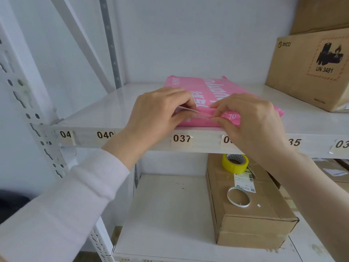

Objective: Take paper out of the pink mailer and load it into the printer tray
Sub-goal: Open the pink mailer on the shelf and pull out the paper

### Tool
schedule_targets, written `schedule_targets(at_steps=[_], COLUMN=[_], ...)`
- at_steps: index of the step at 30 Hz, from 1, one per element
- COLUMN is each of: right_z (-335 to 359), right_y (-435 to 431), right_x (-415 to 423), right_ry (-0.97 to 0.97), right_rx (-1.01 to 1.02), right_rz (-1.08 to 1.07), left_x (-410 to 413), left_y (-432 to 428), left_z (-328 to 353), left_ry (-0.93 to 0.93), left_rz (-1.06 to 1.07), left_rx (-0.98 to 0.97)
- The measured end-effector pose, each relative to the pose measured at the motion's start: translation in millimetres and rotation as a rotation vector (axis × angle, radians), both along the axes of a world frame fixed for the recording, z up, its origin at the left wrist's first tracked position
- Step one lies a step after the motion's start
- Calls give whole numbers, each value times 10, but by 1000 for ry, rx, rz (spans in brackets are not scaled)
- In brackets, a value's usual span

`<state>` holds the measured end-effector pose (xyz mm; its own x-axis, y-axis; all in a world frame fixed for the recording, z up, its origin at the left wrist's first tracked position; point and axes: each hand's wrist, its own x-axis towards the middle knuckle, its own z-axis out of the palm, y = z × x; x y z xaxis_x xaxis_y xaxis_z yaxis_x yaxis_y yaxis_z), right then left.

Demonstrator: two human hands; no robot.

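Observation:
A pink mailer (211, 87) with white lettering lies flat on the white upper shelf (105, 108), its near edge at the shelf front. My left hand (158, 112) pinches the mailer's near edge, where a thin white sheet edge shows between the fingers. My right hand (251, 118) pinches the same edge just to the right, fingertips almost touching the left ones. Both hands hide most of that edge. No printer or tray is in view.
A brown carton marked UN 3481 (309, 70) stands at the shelf's right. On the lower shelf a cardboard box (251, 210) carries a yellow tape roll (235, 163) and a thin metal ring (238, 197). Perforated uprights (28, 114) frame the left side.

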<state>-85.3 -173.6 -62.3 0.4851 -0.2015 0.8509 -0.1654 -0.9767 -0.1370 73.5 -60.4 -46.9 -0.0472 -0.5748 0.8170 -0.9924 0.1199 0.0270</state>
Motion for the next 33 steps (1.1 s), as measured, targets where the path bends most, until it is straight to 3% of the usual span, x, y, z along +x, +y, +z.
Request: schedule_targets(at_steps=[15,33], right_z=[-69,-81], right_y=[115,133], right_x=[71,188], right_ry=[-102,-136], right_rx=[-82,-106], right_rz=[-142,-158], left_x=[-46,-116], left_y=[-15,-53], left_z=[56,-4], left_ry=[5,-80], left_rz=[85,101], left_rx=[9,-45])
